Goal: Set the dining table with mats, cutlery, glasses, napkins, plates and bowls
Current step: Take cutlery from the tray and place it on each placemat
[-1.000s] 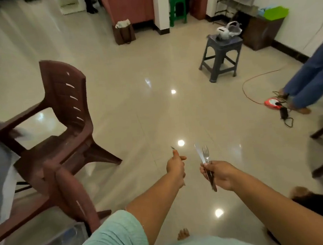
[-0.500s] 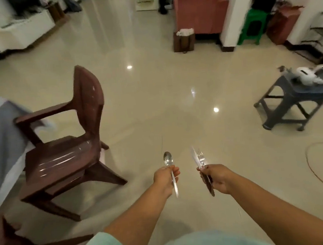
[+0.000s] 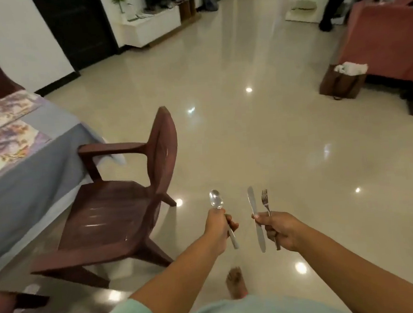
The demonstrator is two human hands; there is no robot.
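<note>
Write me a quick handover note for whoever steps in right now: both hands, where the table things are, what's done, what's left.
Left hand: grips the shiny metal spoon, bowl up.
Right hand: grips the metal table knife and metal fork together, tips up.
Position: standing on the floor beside the brown plastic armchair, with the grey-clothed dining table off to the left.
Done: two patterned floral mats lie on the table.
Left: lay this cutlery at a mat. No glasses, napkins, plates or bowls in view.
</note>
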